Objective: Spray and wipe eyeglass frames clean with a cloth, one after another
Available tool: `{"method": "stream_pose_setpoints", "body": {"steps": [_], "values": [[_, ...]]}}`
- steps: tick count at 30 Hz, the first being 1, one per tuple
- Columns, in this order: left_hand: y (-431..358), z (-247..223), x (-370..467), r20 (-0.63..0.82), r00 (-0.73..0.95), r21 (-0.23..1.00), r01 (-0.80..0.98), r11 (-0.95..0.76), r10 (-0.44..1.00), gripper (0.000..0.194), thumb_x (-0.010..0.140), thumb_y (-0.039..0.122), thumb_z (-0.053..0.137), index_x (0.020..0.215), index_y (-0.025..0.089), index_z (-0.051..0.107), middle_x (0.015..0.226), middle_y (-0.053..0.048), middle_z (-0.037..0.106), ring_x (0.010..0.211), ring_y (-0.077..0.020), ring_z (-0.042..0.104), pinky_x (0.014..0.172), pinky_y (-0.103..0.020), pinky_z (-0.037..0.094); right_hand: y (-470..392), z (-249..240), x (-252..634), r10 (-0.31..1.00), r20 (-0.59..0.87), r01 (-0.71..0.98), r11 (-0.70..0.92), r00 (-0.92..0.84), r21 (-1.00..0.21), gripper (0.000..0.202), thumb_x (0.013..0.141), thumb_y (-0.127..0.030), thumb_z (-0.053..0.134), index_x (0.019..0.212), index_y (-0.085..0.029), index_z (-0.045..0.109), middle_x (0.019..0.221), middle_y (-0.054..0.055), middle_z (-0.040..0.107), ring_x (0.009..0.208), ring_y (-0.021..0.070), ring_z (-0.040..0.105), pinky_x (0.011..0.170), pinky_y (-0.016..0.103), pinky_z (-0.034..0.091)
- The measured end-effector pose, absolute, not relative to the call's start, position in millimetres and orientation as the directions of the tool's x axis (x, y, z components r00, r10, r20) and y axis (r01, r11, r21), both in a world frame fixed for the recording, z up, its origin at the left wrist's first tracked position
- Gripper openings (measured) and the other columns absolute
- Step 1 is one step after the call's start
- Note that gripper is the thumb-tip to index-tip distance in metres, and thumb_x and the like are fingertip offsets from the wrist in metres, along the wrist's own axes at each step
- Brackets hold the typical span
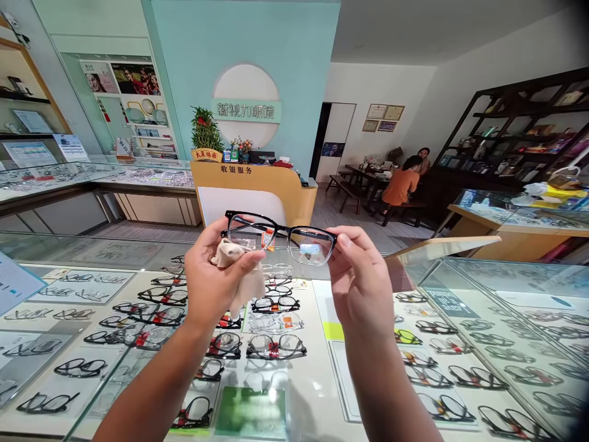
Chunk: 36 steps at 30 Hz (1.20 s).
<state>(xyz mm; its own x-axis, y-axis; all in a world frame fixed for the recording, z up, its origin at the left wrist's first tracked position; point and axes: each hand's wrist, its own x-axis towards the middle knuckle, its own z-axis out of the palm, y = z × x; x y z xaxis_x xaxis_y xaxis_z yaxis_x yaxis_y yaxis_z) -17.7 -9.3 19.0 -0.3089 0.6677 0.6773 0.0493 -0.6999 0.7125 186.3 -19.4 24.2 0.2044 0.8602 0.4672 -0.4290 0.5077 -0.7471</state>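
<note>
Eyeglasses (281, 229) raised above glass display case (317, 374) holding rows of spectacle frames (276, 347). Left hand (216, 273) fingers pinching beige cloth (246, 285) against lens; right hand (361, 270) fingers gripping frame's corner.

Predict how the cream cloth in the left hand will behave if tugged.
Likely limp: the cream cloth bunches at the left hand and droops below its thumb. Probably light, as it looks thin. A tug might also jostle the black-and-clear eyeglasses, which the same hand holds.
</note>
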Motion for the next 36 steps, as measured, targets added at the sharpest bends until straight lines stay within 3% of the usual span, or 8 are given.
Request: {"method": "stream_pose_setpoints", "body": {"steps": [7, 11, 15, 19, 22, 27, 36], "values": [[-6, 15, -23, 0.692, -0.266, 0.69, -0.03, -0.723, 0.671, 0.059, 0.062, 0.041, 0.109, 0.111, 0.024, 0.081, 0.096, -0.002, 0.082, 0.065, -0.012, 0.069, 0.055, -0.02, 0.057, -19, 23, 186, 0.877, 0.454, -0.402, 0.476, 0.155, -0.782, 0.009, 0.096, -0.038, 0.079, 0.1, -0.03, 0.082, 0.103, 0.001, 0.079, 0.101, 0.0201, 0.071, 0.097, 0.036, 0.054], [-4, 14, -23, 0.734, -0.234, 0.638, -0.082, -0.765, 0.638, 0.054, 0.063, 0.038, 0.109, 0.107, 0.026, 0.08, 0.09, 0.0, 0.081, 0.055, -0.0088, 0.06, 0.045, -0.018, 0.047, -17, 23, 186, 0.891, 0.432, -0.39, 0.451, 0.141, -0.803, 0.008, 0.095, -0.032, 0.076, 0.099, -0.03, 0.082, 0.104, 0.001, 0.08, 0.107, 0.0216, 0.072, 0.102, 0.037, 0.053], [-2, 16, -24, 0.735, -0.182, 0.658, -0.041, -0.752, 0.653, 0.055, 0.064, 0.04, 0.108, 0.107, 0.025, 0.078, 0.094, -0.002, 0.081, 0.055, -0.0096, 0.059, 0.042, -0.02, 0.045, -11, 23, 190, 0.882, 0.46, -0.338, 0.465, 0.102, -0.818, 0.015, 0.091, -0.025, 0.069, 0.096, -0.028, 0.082, 0.105, 0.002, 0.084, 0.111, 0.0249, 0.074, 0.109, 0.042, 0.052], [-4, 22, -26, 0.727, -0.111, 0.68, -0.024, -0.733, 0.678, 0.056, 0.062, 0.044, 0.108, 0.104, 0.024, 0.076, 0.078, 0.001, 0.076, 0.052, -0.0105, 0.056, 0.041, -0.021, 0.045, -9, 25, 196, 0.87, 0.492, -0.219, 0.475, -0.026, -0.852, 0.015, 0.095, -0.033, 0.072, 0.098, -0.028, 0.086, 0.113, 0.003, 0.087, 0.12, 0.0268, 0.074, 0.115, 0.043, 0.049], [-7, 25, -24, 0.702, -0.032, 0.711, -0.027, -0.702, 0.712, 0.054, 0.064, 0.046, 0.107, 0.104, 0.023, 0.079, 0.088, -0.003, 0.081, 0.052, -0.0108, 0.057, 0.042, -0.022, 0.047, -11, 28, 198, 0.886, 0.439, -0.173, 0.413, -0.153, -0.894, 0.016, 0.096, -0.041, 0.078, 0.094, -0.029, 0.087, 0.111, 0.003, 0.087, 0.112, 0.0262, 0.076, 0.105, 0.041, 0.054], [-8, 23, -20, 0.679, 0.027, 0.733, -0.071, -0.676, 0.733, 0.049, 0.067, 0.039, 0.107, 0.104, 0.024, 0.08, 0.097, -0.006, 0.086, 0.053, -0.013, 0.065, 0.043, -0.023, 0.051, -13, 31, 196, 0.886, 0.367, -0.172, 0.329, -0.282, -0.928, 0.023, 0.091, -0.048, 0.082, 0.085, -0.026, 0.087, 0.09, 0.004, 0.085, 0.087, 0.0237, 0.074, 0.085, 0.038, 0.056], [-8, 21, -20, 0.653, 0.065, 0.757, -0.09, -0.648, 0.754, 0.058, 0.06, 0.039, 0.11, 0.107, 0.025, 0.08, 0.104, -0.008, 0.088, 0.059, -0.016, 0.072, 0.046, -0.023, 0.056, -14, 31, 196, 0.881, 0.381, -0.166, 0.346, -0.281, -0.923, 0.022, 0.091, -0.041, 0.08, 0.076, -0.026, 0.086, 0.088, 0.004, 0.083, 0.085, 0.0229, 0.07, 0.083, 0.038, 0.054]]}}
